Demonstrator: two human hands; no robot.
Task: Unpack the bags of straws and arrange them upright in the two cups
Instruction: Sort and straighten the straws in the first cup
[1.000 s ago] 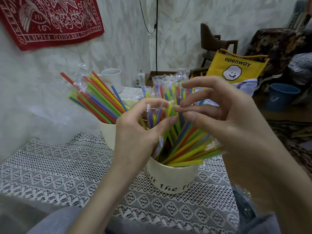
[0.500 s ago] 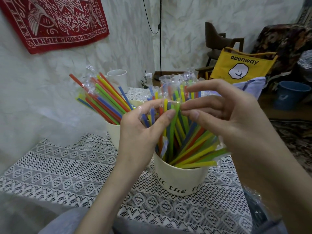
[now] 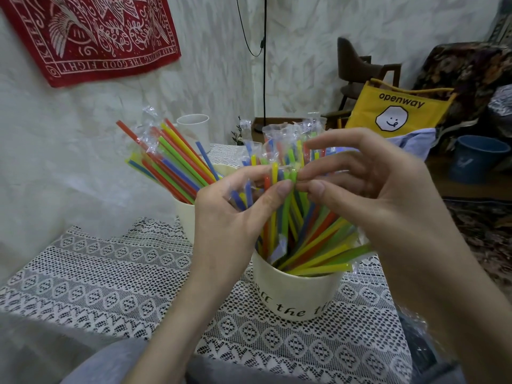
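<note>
A cream cup with black lettering [image 3: 296,297] stands near me on the lace cloth, full of coloured straws in clear wrappers [image 3: 313,239]. My left hand [image 3: 235,214] pinches the tops of several of these straws between thumb and fingers. My right hand [image 3: 357,189] meets it fingertip to fingertip and pinches the same straw tops. Behind on the left, a second cream cup [image 3: 185,217] holds straws [image 3: 169,159] that lean left. The rear cup's right side is hidden by my left hand.
A white cup [image 3: 194,131] stands at the table's back edge by the wall. The lace-covered table [image 3: 97,275] ends on the right, where clear plastic [image 3: 415,336] lies near my right forearm. Beyond are a yellow bag [image 3: 396,109], a chair and a blue bucket [image 3: 476,159].
Both hands have stayed joined at the straw tops of the near cup. The straws between the fingers stand a little more upright than a second ago, and the view has shifted slightly.
</note>
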